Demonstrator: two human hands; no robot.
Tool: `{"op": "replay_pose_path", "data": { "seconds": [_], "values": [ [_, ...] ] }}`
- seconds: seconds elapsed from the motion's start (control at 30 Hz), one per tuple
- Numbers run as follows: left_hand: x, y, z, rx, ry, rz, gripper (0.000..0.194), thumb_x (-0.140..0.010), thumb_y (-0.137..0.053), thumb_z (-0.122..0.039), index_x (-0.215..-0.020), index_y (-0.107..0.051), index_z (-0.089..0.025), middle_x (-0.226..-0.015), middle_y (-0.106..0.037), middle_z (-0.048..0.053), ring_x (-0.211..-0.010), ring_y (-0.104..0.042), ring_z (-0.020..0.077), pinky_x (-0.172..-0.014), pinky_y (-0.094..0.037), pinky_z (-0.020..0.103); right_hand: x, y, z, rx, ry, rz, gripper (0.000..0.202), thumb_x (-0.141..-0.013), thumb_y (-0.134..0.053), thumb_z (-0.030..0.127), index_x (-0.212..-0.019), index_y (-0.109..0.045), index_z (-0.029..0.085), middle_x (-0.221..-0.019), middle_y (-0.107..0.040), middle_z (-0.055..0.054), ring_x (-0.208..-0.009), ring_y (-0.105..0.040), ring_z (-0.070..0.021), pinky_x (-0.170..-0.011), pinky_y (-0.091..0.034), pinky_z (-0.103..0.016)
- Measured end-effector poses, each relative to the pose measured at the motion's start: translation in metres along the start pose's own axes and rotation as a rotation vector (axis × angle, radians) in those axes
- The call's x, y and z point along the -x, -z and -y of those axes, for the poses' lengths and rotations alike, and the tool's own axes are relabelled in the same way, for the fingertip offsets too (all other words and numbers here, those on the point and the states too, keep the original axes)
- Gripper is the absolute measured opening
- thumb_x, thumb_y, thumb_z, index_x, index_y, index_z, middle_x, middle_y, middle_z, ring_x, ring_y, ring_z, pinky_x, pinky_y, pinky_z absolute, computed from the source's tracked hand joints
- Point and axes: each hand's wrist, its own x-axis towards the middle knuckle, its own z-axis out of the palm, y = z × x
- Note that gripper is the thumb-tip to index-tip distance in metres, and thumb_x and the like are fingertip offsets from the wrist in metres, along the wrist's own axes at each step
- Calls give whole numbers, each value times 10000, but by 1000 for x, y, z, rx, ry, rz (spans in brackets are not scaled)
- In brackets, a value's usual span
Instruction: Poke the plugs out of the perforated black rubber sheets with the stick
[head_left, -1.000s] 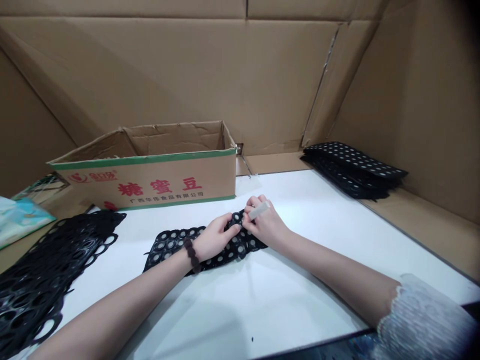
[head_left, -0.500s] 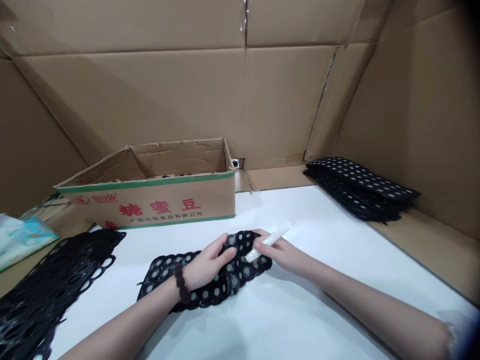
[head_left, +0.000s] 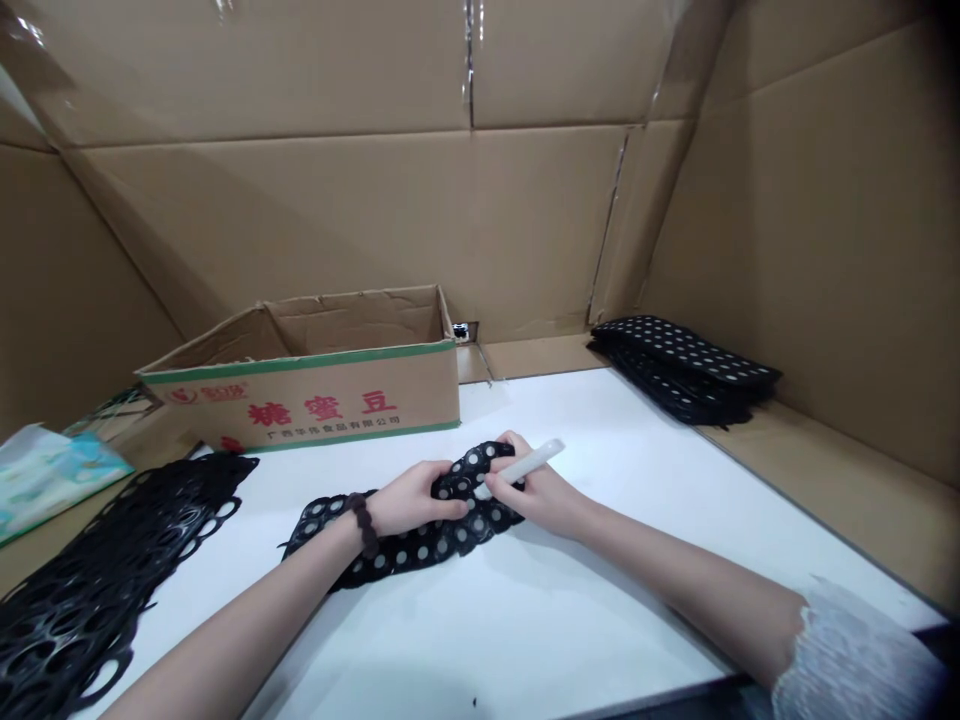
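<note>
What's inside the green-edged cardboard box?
Only the upper inner walls of the cardboard box show. Its floor, and anything lying low in it, is hidden behind the front panel.

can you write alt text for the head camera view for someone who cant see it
A left hand steadies a black dotted sheet on a white table while the right hand holds a pale pen-like tool against it. Behind is an open cardboard box; black sheets lie at left and in a stack at far right.
</note>
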Motion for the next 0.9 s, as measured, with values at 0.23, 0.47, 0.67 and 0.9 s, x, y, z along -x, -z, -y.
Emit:
{"op": "replay_pose_path", "data": {
  "seconds": [0.23, 0.47, 0.67, 0.9],
  "values": [
    [-2, -5, 1, 28, 19, -95, 177, -672, -541, -327, -642, -477, -165, -679, -465, -35, -656, -447, 131, -630, -361, 243, -2, 0, -5, 41, 38, -16, 260, -776, -433, 199, -518, -420, 172, -851, -371, -26, -905, -392, -177, -818, -342, -334],
    [-2, -8, 1, 143, 96, -99, 186, -684, -528, -315, -770, -529, -150, -751, -555, -7, -719, -506, 162, -671, -392, 266, -1, -4, -6, 144, 80, -42, 242, -790, -429, 217, -561, -495, 175, -869, -375, -39, -900, -378, -189, -807, -348, -350],
    [-2, -14, 0, 176, 123, -162, 215, -711, -502, -320, -817, -540, -137, -814, -598, 18, -782, -530, 189, -705, -402, 284, -5, -13, -8, 382, 144, -96, 183, -747, -466, 203, -574, -518, 176, -886, -379, -70, -853, -349, -219, -742, -353, -375],
    [-2, -12, 4, 65, 84, -134, 239, -745, -462, -340, -861, -532, -143, -861, -587, 33, -803, -521, 192, -735, -395, 298, -16, -17, -14, 396, 61, -123, 199, -736, -453, 204, -544, -497, 174, -840, -391, -62, -812, -366, -207, -728, -355, -362]
  ]
}}
